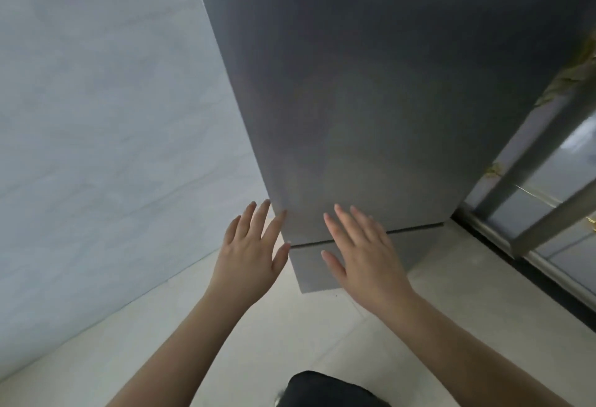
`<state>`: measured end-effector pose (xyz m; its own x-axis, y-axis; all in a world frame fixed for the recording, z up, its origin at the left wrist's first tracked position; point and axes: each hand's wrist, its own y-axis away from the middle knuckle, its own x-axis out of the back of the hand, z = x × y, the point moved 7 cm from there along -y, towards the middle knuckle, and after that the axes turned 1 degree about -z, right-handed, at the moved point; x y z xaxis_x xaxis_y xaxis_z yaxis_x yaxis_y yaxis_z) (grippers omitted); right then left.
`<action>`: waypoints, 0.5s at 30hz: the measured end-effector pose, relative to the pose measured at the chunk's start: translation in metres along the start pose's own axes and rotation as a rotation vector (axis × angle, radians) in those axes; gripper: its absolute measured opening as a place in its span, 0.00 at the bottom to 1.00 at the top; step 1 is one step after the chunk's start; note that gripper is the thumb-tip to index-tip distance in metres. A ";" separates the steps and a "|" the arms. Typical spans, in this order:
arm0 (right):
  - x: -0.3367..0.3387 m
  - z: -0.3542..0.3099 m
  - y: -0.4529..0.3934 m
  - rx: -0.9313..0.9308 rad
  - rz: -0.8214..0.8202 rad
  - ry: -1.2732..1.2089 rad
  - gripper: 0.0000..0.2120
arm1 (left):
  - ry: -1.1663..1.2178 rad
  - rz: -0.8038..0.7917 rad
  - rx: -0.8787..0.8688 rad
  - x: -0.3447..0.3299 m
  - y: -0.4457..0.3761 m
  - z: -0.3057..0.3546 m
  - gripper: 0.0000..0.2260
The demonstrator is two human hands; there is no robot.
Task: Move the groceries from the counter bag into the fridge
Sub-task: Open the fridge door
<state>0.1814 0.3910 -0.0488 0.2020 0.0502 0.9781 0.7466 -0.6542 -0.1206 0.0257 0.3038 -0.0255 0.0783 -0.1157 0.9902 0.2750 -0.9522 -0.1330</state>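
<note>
Head view: the left hand [250, 250] is spread, fingertips at the left edge of the grey fridge door [371, 100]; the right hand [362, 250] lies flat and spread low on that door, across the seam above the lower door [309, 269]. Both hold nothing. The door looks stiff, smooth, handleless — best pulled by its left edge. No bag or groceries show.

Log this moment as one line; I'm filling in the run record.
fridge: doors closed | left hand: open, at door's left edge | right hand: open, against door front | groceries: none in view
</note>
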 end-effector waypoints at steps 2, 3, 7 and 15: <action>0.003 -0.010 -0.012 0.069 0.004 0.010 0.28 | 0.002 0.017 0.059 0.003 0.003 -0.008 0.26; 0.005 -0.014 -0.017 0.100 0.012 0.013 0.28 | 0.007 0.023 0.085 0.004 0.005 -0.012 0.26; 0.015 -0.030 -0.038 0.196 0.067 0.040 0.27 | 0.011 0.052 0.161 0.005 0.009 -0.027 0.27; 0.053 -0.068 -0.086 0.341 0.164 0.221 0.28 | 0.037 0.128 0.205 0.015 -0.003 -0.055 0.27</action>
<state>0.0847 0.3992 0.0247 0.2225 -0.2200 0.9498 0.8901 -0.3515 -0.2900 -0.0262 0.2894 -0.0076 0.0908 -0.2452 0.9652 0.4541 -0.8524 -0.2593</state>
